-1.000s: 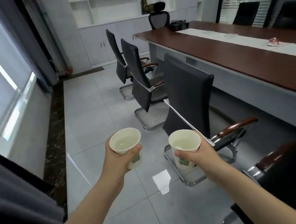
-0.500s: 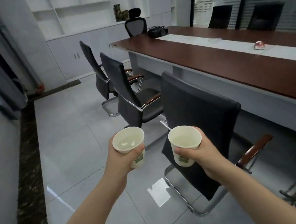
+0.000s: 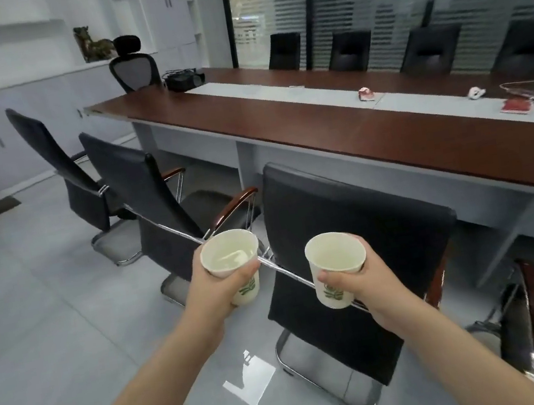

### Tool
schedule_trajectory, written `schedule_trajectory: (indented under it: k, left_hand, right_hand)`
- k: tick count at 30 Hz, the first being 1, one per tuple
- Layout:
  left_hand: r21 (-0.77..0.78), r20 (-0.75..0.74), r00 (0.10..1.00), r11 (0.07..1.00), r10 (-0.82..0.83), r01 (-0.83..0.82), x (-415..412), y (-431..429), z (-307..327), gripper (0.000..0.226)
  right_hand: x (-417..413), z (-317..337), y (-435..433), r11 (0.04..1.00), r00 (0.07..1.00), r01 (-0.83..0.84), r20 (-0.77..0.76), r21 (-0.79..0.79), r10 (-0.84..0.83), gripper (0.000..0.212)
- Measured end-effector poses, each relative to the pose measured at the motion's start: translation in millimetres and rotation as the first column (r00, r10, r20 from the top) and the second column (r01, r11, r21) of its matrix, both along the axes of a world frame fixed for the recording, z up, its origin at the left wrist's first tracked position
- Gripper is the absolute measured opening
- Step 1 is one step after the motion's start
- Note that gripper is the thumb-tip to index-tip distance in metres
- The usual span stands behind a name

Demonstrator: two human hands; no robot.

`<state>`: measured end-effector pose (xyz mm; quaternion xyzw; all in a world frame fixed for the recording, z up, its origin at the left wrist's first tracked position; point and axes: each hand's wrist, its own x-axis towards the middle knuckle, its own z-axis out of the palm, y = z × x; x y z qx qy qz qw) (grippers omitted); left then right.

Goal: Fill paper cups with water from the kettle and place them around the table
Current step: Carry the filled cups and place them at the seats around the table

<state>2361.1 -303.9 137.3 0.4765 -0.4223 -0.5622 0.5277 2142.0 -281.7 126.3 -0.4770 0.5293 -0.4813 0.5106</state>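
I hold two white paper cups with a green leaf print, both upright and with water in them. My left hand [image 3: 217,287] grips the left cup [image 3: 230,258] from the side. My right hand [image 3: 362,280] grips the right cup [image 3: 335,263] the same way. Both cups hang in the air in front of a black chair back, short of the long brown meeting table [image 3: 317,132]. No kettle is in view.
Black office chairs [image 3: 353,258] line the near side of the table, with more along the far side by the glass wall. A black device [image 3: 183,79] sits at the table's far end; small red and white items [image 3: 517,102] lie at its right. Grey tiled floor lies left.
The view has swung right and moved closer to the table, so the window side has left the frame. Both hands still carry the cups, level and side by side.
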Motion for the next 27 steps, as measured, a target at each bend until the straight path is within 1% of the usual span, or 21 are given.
schedule_trajectory:
  k: [2,3,6,10,14,18,22,24,26,27]
  left_hand:
    - [-0.008,0.031,0.999,0.999,-0.041,0.041,19,-20,4,0.092]
    - [-0.021,0.041,0.998,0.998,-0.051,0.051,27,-30,7,0.09]
    - [-0.049,0.059,0.996,0.996,-0.074,0.076,51,-58,13,0.08]
    - [-0.055,0.049,0.992,0.992,-0.114,0.116,77,-92,18,0.059]
    - [-0.067,0.047,0.992,0.99,-0.117,0.12,95,-126,21,0.049]
    - [-0.063,0.034,0.993,0.991,-0.115,0.117,110,-164,19,0.053]
    - [-0.066,0.071,0.989,0.989,-0.13,0.135,115,-213,16,0.068]
    - [-0.076,0.105,0.986,0.988,-0.128,0.137,114,-246,14,0.068]
    - [-0.074,0.115,0.983,0.986,-0.141,0.15,111,-273,15,0.074]
    - [-0.073,0.127,0.981,0.985,-0.146,0.156,110,-289,16,0.075]
  right_hand:
    - [23,5,-13,0.999,0.999,0.04,0.014,-0.015,-0.04,0.057]
    - [35,8,-19,0.999,0.999,0.048,0.015,-0.02,-0.048,0.058]
    - [66,17,-40,0.997,0.997,0.075,0.035,-0.028,-0.074,0.063]
    - [96,28,-69,0.993,0.994,0.105,0.046,-0.048,-0.103,0.067]
    - [119,34,-103,0.993,0.994,0.104,0.029,-0.06,-0.102,0.07]
    - [142,34,-141,0.993,0.995,0.1,0.019,-0.063,-0.099,0.079]
    - [155,28,-186,0.991,0.994,0.112,0.013,-0.074,-0.111,0.067]
    - [159,27,-216,0.988,0.991,0.133,0.019,-0.075,-0.131,0.071]
    - [160,29,-242,0.985,0.988,0.153,0.051,-0.084,-0.149,0.077]
    - [159,29,-257,0.982,0.985,0.168,0.063,-0.088,-0.163,0.073]
